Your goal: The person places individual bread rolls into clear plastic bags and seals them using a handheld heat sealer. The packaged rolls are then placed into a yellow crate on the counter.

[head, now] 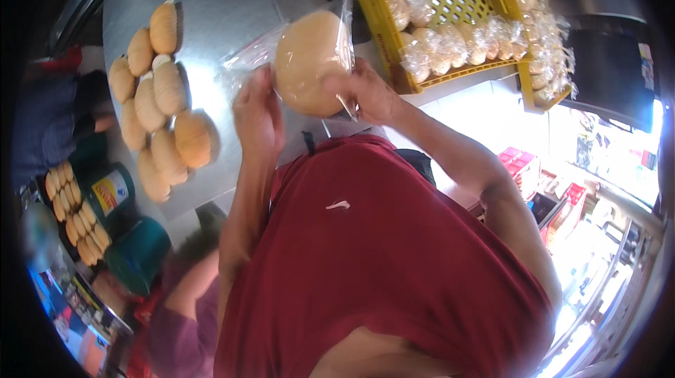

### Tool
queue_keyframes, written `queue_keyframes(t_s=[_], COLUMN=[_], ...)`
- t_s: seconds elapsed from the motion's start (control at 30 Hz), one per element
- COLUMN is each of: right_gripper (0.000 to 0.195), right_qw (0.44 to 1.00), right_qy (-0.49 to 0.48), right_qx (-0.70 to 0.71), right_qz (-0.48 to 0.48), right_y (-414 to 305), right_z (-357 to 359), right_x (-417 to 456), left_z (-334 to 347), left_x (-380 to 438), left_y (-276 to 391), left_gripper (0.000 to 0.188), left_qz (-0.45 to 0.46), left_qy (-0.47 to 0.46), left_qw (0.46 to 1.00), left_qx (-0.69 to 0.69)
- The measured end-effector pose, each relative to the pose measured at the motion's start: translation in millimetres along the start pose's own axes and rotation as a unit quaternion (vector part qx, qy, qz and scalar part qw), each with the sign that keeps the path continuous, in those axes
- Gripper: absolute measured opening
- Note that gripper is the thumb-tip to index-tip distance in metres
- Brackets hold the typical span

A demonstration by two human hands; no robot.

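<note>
A round, pale-gold bread roll [306, 61] sits partly inside a clear plastic bag [345, 30], raised over the steel worktable. My right hand [372, 93] grips the roll and the bag from the right, thumb across the front of the roll. On the left, my left hand [258, 114] is upright beside the roll, its fingers at the loose plastic film [256, 56]; the exact hold is partly hidden. Several unwrapped, ridged bread rolls [169, 88] lie grouped on the steel table [221, 19], left of my left hand.
A yellow plastic crate [387, 45] at the upper right holds several bagged rolls [437, 51]; more bagged rolls [540, 45] fill another crate beside it. Green buckets [140, 254] and trays of long rolls [87, 230] are at lower left. Near them is another person's arm [192, 283].
</note>
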State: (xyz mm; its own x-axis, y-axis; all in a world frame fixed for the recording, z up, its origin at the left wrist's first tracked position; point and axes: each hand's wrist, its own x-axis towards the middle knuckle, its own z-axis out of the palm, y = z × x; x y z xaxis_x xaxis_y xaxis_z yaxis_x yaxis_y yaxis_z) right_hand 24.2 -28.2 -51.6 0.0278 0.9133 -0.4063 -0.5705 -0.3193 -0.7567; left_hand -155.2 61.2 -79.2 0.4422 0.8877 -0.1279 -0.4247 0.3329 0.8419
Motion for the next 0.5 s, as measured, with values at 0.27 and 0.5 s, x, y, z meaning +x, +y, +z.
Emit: queue_keyframes(t_s=[0.27, 0.5], right_gripper=[0.099, 0.086], right_qw=[0.984, 0.998], right_qy=[-0.140, 0.015], right_qx=[0.114, 0.012], right_qz=[0.007, -0.056], right_y=[-14, -37], right_z=[-34, -139], right_x=[-39, -58], left_z=[66, 148], left_x=[14, 22], left_y=[18, -2], left_gripper=[0.024, 0.040], left_qz=[0.374, 0.334], left_qy=[-0.234, -0.240], left_qw=[0.843, 0.840], left_qx=[0.306, 0.354])
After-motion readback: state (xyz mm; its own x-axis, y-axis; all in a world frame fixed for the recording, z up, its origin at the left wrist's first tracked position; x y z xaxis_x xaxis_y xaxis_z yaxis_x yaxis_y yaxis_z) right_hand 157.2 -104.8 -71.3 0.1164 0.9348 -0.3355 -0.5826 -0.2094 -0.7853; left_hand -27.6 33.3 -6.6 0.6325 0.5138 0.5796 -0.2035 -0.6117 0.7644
